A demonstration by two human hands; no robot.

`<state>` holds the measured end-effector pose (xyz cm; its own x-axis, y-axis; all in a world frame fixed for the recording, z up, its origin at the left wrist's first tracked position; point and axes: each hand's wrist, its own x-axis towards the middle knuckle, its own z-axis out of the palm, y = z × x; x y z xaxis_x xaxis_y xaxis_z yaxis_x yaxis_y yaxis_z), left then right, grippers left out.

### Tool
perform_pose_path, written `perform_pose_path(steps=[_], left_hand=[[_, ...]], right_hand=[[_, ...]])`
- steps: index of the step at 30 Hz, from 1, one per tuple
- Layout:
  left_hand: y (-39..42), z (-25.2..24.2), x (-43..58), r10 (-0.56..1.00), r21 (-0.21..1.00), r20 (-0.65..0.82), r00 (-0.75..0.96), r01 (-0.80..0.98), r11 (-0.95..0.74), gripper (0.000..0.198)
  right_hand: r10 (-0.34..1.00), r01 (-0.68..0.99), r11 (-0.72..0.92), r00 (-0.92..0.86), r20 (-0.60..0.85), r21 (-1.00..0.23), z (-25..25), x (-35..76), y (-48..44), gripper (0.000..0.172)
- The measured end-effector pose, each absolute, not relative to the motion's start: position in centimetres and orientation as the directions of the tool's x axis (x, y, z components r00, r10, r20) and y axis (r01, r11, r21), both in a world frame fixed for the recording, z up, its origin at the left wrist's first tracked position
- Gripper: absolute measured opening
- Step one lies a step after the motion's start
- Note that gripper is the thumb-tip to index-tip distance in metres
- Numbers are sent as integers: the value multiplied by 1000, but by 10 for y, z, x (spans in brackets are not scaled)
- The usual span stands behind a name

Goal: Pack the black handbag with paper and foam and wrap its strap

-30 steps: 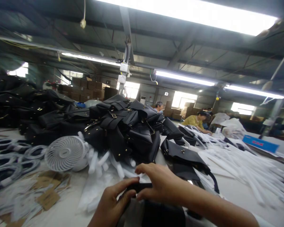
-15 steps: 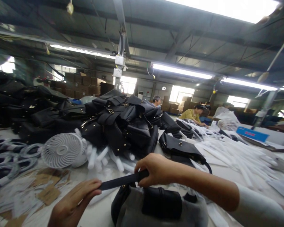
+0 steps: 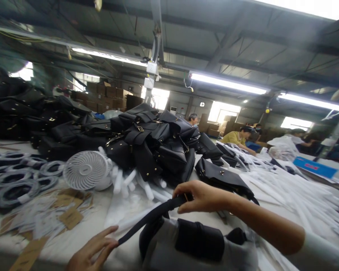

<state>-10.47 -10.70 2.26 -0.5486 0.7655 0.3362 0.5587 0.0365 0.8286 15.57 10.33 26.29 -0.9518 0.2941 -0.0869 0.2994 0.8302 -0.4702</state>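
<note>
— Black strap (image 3: 149,217), slanting between both hands above the white table (image 3: 94,210), low at the left end, high at the right, near the far left corner of a wrapped bag (image 3: 199,242).

— Held how at the right hand (image 3: 196,197)?

— Clamped firmly between thumb and fingers, close to the upper end, with a small gold-brown glint beside the fingertips. Too small to name.

— And at the left hand (image 3: 92,250)?

— Lower, near the front of the table. One finger lifted clear of the strap, another fingertip against the strap's lower end. Pinched or merely touched: no telling from this view.

— Below the right hand?

— Just the wrapped bag, black on top, pale grey covering (image 3: 162,241) around the sides, cut off by the bottom of the view.

— Beyond the left hand?

— Cardboard and paper tags (image 3: 70,218), pale-wrapped coils (image 3: 15,190), a round white fan (image 3: 86,170), white foam rolls (image 3: 118,182) beside the fan. Behind those, a heap of black bags (image 3: 169,150) with gold-coloured fittings.

— And to the right?

— One flap-fronted bag (image 3: 226,177) just beyond the right forearm, long white strips (image 3: 296,192) spread wide, a blue panel (image 3: 315,167) with red marking. Farther off, a co-worker in yellow (image 3: 234,137), bent forward.
</note>
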Motion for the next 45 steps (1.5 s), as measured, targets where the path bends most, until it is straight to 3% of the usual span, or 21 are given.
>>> perform_pose_path(steps=[2,6,11,15,20,22,25,33,39,45], left_hand=[[-98,46,-83,750,824,364,-552,567,18,32],[-73,97,-48,857,848,362,-367,512,-139,38],[-49,120,-46,926,959,267,-268,167,-229,27],[-43,119,-55,952,976,219,-212,37,-216,27],[-37,115,-55,966,979,193,-172,-28,-200,28],[-34,113,-55,968,979,191,-162,-36,-199,29],[-32,112,-57,973,981,186,-136,-36,-193,29],[-30,115,-65,976,978,207,-63,-25,-209,25],[-30,115,-66,970,971,237,-53,13,-237,24],[-23,122,-76,969,969,239,66,45,-242,20]], right_hand=[[311,310,820,-947,-81,-482,262,156,100,38],[351,323,830,-936,-23,-455,260,154,92,30],[374,331,853,-927,31,-404,257,155,85,26],[329,292,920,-938,110,-261,254,151,80,23],[226,251,967,-914,338,31,238,144,57,16],[217,254,964,-921,323,75,221,148,45,20],[246,266,963,-928,280,34,188,159,33,19],[398,492,871,-709,582,4,129,153,27,34],[610,667,731,-544,576,-143,129,128,10,23],[642,649,723,-508,575,-234,126,130,5,18]])
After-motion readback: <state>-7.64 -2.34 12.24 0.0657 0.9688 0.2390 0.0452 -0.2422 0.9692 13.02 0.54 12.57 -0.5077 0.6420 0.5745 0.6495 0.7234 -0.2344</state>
